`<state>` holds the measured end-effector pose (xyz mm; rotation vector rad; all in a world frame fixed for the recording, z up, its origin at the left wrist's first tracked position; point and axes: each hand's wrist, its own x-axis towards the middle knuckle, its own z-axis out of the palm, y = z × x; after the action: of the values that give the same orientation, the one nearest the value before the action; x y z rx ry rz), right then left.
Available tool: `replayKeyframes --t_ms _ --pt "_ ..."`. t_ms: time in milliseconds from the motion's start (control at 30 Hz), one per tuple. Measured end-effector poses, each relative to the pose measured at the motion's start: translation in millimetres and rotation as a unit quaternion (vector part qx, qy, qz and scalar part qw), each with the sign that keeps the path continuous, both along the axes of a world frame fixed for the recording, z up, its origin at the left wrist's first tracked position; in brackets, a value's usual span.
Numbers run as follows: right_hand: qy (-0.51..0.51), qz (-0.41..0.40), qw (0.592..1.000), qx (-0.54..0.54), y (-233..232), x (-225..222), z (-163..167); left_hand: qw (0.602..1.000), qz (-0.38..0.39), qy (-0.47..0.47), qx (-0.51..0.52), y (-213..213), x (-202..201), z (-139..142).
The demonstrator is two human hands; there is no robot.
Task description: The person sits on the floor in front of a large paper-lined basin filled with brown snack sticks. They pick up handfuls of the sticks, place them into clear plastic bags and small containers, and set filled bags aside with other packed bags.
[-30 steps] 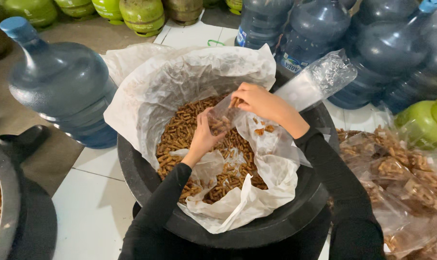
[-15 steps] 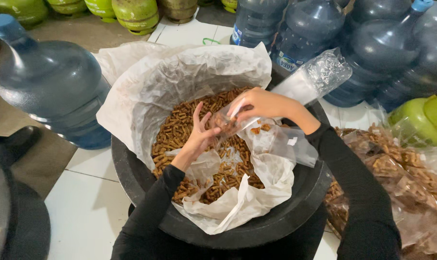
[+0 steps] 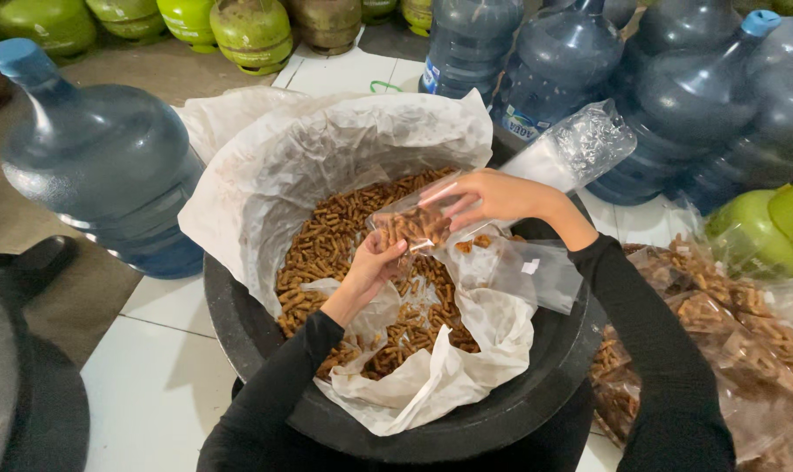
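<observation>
Head view looks down on a black tub [image 3: 536, 398] lined with white paper [image 3: 326, 166] and part-filled with short brown snack sticks [image 3: 326, 245]. Over the middle of the tub, the right hand [image 3: 493, 197] pinches the upper edge of a small clear bag [image 3: 414, 223], fingers curled and closed on the plastic. The left hand [image 3: 370, 267] comes up from below, fingers bent and cupped against the bag's lower side, touching it; the bag holds some of the brown sticks. A second, empty clear bag [image 3: 523, 275] lies just beside it on the right, over the paper.

Room is tight: the paper stands high along the far and left sides of the tub. A large blue water jug [image 3: 99, 166] stands near on the left, more blue jugs [image 3: 676, 96] crowd the far right, and filled snack bags [image 3: 729, 341] lie piled against the tub's right rim. White floor tile [image 3: 152, 385] shows at the near left.
</observation>
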<state>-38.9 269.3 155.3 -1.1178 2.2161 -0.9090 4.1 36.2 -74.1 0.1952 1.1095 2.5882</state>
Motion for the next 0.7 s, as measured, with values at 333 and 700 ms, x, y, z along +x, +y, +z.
replayKeyframes --t_ms 333,700 --pt "-0.019 -0.083 0.989 0.118 3.3 9.4 23.9 0.989 0.021 0.095 -0.114 -2.9 11.5 31.9" --pt "0.074 -0.102 0.985 0.117 18.3 1.1 22.8 0.996 -0.034 -0.032 0.07 -0.5 -2.8 -3.3"
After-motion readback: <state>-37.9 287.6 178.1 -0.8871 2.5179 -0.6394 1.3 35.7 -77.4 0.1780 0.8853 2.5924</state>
